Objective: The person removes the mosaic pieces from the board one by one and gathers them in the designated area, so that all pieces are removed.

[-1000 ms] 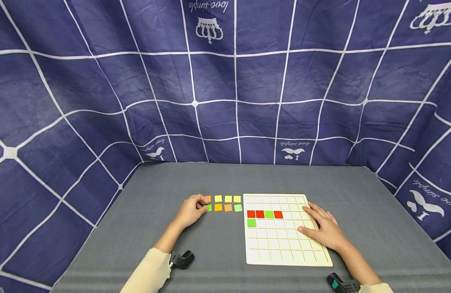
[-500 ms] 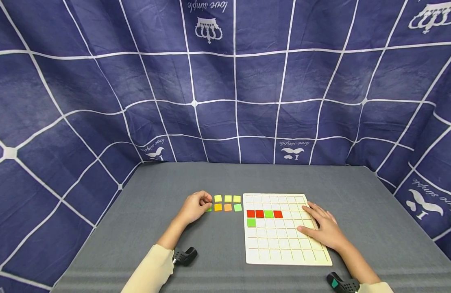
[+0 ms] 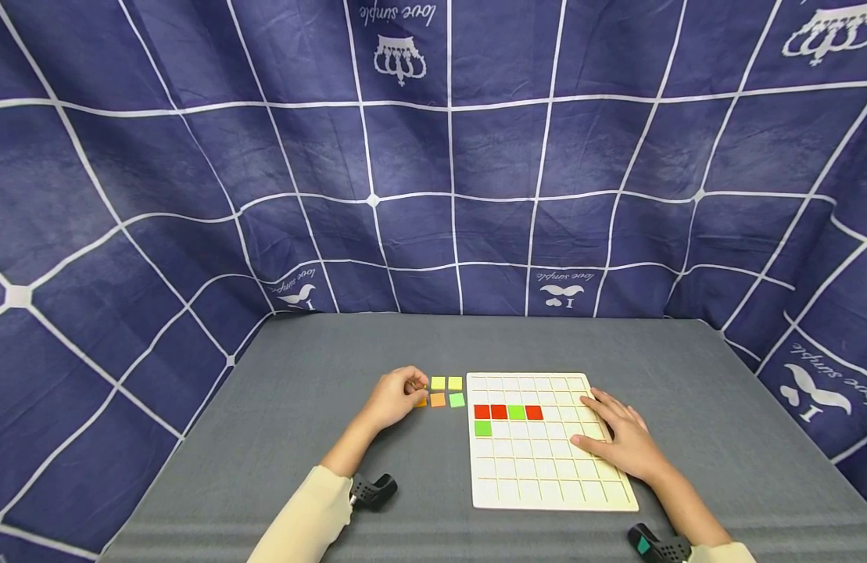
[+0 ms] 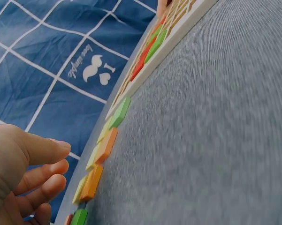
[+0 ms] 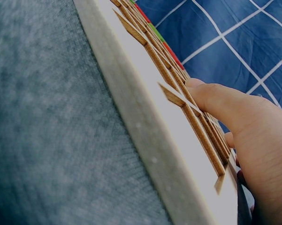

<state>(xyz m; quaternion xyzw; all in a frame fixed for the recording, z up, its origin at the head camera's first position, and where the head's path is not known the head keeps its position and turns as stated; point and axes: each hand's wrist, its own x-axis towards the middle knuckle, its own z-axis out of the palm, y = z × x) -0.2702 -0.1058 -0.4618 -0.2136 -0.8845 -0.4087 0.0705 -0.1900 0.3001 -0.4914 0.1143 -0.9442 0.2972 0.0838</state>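
Note:
My left hand (image 3: pixel 393 399) is over the left part of two short rows of small square tiles, fingers loosely bent. In the left wrist view nothing sits between the thumb (image 4: pixel 49 149) and the fingers; an orange tile (image 4: pixel 91 183), a green tile (image 4: pixel 79 217) and yellow tiles lie just beyond. Further right are a peach tile (image 3: pixel 438 399), a light green tile (image 3: pixel 456 399) and a yellow tile (image 3: pixel 455 383). My right hand (image 3: pixel 626 439) rests with spread fingers on the right edge of a pale gridded board (image 3: pixel 524 493).
On the board, a row holds red tiles (image 3: pixel 481 412) and a green tile (image 3: pixel 517 412); another green tile (image 3: pixel 483 428) lies below. A grey cloth (image 3: pixel 320 344) covers the table. Behind it hangs a blue curtain (image 3: pixel 489 234) with white lines.
My left hand has shifted right along the tile rows, so its fingers now cover the tiles at the left end. The right hand and the board have stayed still.

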